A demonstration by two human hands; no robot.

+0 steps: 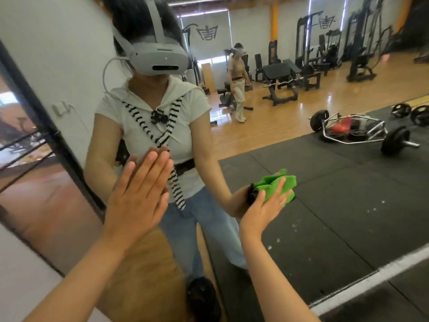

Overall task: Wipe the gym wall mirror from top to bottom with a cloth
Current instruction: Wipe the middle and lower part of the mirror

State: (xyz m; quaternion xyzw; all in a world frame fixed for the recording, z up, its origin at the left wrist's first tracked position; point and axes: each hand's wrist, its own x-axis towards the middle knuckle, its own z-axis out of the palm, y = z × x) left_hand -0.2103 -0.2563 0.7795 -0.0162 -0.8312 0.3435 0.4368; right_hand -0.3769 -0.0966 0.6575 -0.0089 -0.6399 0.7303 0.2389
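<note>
1. Left hand (pixel 137 196): flat on the wall mirror (pixel 325 194) near its left edge, fingers straight and pressed together.
2. Right hand (pixel 264 210): fingers straight and slightly spread, pressing a bunched green cloth (pixel 289 182) against the mirror's lower middle.
3. Reflected in the mirror's right side: a loaded barbell (pixel 394 140) on black floor mats.

Left hand (pixel 137 194): raised, fingers straight and together, palm flat forward. Right hand (pixel 264 210): lower, fingers straight, slightly spread, pressing a cloth (pixel 274 184). Both forearms bare, extended forward.
</note>
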